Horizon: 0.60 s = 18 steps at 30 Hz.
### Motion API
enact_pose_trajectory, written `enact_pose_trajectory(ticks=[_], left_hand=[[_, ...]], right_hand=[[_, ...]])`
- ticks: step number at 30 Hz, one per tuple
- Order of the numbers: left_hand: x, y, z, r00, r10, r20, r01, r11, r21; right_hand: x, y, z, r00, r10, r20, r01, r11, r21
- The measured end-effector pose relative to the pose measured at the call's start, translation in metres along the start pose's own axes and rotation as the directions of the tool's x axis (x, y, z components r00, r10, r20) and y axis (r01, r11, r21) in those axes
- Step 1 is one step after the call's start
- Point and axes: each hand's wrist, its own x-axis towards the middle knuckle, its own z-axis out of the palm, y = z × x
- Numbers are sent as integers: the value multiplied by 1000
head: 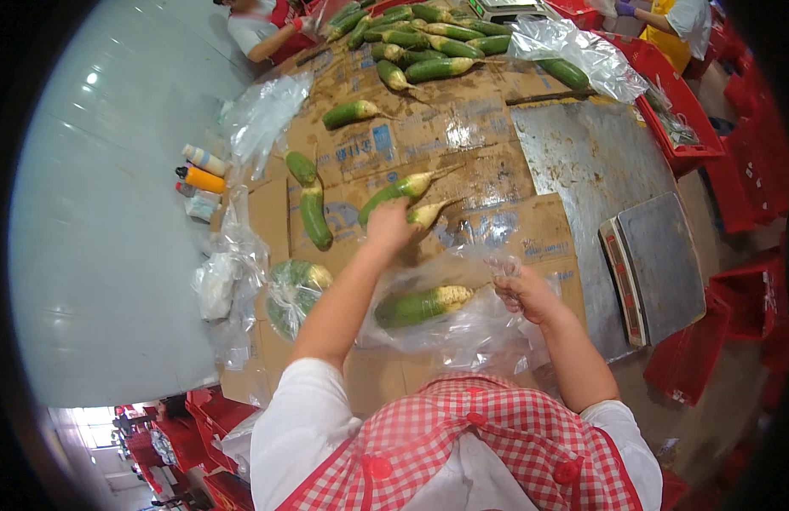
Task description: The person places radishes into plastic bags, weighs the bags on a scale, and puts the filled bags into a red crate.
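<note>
My left hand [391, 227] is closed over the green body of a radish, whose pale tapered end [428, 214] shows past my fingers. Against its far side lies another green radish [394, 191] with a long root. My right hand [522, 290] grips the bunched edge of a clear plastic bag [394, 338]. Inside that bag, a green radish with a pale end [426, 306] lies on its side in front of me. Left of my left forearm rests a clear bag of green radishes [295, 297], partly hidden by the arm.
Flattened cardboard [426, 134] covers much of the table. Two radishes [314, 214] lie at left, and a pile [426, 45] at the far end. A scale [656, 268] stands at right. Bottles [203, 179] and plastic bags [241, 274] line the left edge. Red crates [682, 115] and two people are beyond.
</note>
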Motion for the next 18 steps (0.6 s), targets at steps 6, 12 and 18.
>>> enact_pose_trajectory(ticks=[6, 12, 18], left_hand=[[5, -38, 26, 920, -258, 294, 222, 964, 148], [-28, 33, -136, 999, -19, 31, 35, 726, -687], [-103, 95, -113, 949, 311, 59, -235, 817, -527]], right_hand=[[-5, 23, 0, 974, -200, -111, 202, 979, 8], [-16, 27, 2, 984, -152, -95, 169, 961, 221], [-14, 25, 1, 967, -126, -222, 212, 879, 426]])
